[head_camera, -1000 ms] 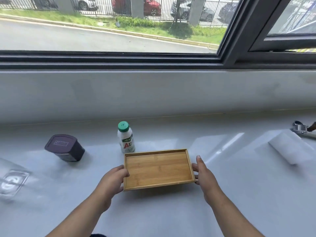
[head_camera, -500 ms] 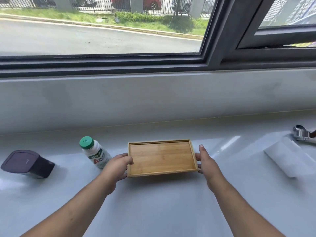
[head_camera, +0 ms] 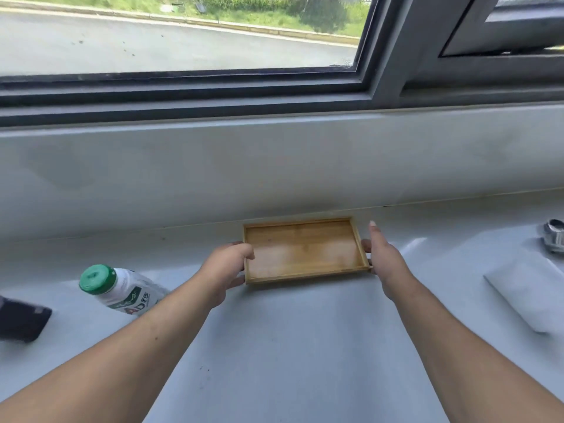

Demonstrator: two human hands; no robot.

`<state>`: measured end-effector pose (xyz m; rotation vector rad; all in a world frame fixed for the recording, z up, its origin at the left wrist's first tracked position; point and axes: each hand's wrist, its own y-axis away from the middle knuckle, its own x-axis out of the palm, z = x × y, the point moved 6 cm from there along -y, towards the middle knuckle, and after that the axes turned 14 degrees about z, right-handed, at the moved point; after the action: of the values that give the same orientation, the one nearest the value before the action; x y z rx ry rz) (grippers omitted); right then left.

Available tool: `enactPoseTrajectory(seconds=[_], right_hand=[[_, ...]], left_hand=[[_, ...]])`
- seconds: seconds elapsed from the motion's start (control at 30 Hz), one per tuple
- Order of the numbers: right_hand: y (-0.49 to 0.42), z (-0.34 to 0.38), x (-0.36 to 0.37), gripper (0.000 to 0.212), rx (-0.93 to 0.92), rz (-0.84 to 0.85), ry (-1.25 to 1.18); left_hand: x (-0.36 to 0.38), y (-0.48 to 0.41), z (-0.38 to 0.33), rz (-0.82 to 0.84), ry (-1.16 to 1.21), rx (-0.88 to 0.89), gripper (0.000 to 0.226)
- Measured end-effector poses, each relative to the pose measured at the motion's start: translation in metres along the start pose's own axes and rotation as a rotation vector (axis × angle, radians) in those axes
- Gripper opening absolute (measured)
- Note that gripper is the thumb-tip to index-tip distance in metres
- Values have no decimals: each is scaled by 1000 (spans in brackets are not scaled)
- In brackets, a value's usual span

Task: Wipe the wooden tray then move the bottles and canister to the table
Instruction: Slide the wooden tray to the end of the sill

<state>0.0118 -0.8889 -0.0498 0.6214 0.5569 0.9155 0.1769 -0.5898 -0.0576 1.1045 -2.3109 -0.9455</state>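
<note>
Starting at the far left, the dark canister [head_camera: 21,320] sits on the pale worktop [head_camera: 290,346], cut off by the frame edge. Just beside it stands the white bottle [head_camera: 122,288] with its green cap [head_camera: 98,279], looking tilted under the wide lens, and only this one bottle shows. Both are off the tray, so that half of the job looks done.

Now the left hand [head_camera: 224,270]: its fingers [head_camera: 244,254] curl over the left rim of the wooden tray [head_camera: 305,251], thumb tucked below, a closed hold on the short side. The tray itself is bare, lying flat or very nearly so, its far edge close to the low wall under the window [head_camera: 183,87]. My read is that it is being parked at the back to free the front.

On to the right hand [head_camera: 386,257]: its fingers lie straight along the right rim, thumb touching the side, more a steadying press than a grip.

Further right, a folded white cloth [head_camera: 531,291] lies well apart, with a shiny metal object [head_camera: 554,236] behind it.

Little room behind the tray, then; plenty of open worktop in front and between tray and cloth.
</note>
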Motion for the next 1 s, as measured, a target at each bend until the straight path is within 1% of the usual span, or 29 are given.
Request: enactPoseTrajectory(seconds=[0.1,0.23,0.3,0.33,0.37,0.43,0.47,0.53,0.63,0.7,0.77,0.87,1.0], right_hand=[[-16,5,-9,94,7,-32,9],[-36,11,-14,93,-2,-67,39],[-42,12,-14,83,-14,-89,47],[-44,12,-13,78,-16,-102,43],[-44,12,-12,75,-17,-111,37],[-40,11,-8,73,-44,-115,26],[-36,11,-6,75,-89,-132,43],[-16,11,2,73,-198,-172,170],[30,1,30,62,-357,-204,375],[61,-13,61,55,-423,-147,508],[87,-27,95,54,-467,-66,613],[117,-42,142,53,-499,33,694],[147,-55,209,53,-523,137,733]], left_hand=[[8,-17,-5,5,-2,-5,27],[14,-35,-10,-8,-1,-11,14],[16,-41,-13,-14,-12,-19,9],[17,-42,-13,-14,-17,-21,12],[18,-43,-13,-13,-23,-15,23],[20,-44,-14,-21,-31,7,53],[20,-42,-14,-31,-48,21,64],[19,-27,-15,-43,-144,71,73],[17,13,-9,-56,-343,150,77],[12,45,0,-69,-465,203,74],[2,77,13,-90,-554,244,63],[-23,120,41,-135,-570,245,52],[-83,165,95,-204,-528,166,41]])
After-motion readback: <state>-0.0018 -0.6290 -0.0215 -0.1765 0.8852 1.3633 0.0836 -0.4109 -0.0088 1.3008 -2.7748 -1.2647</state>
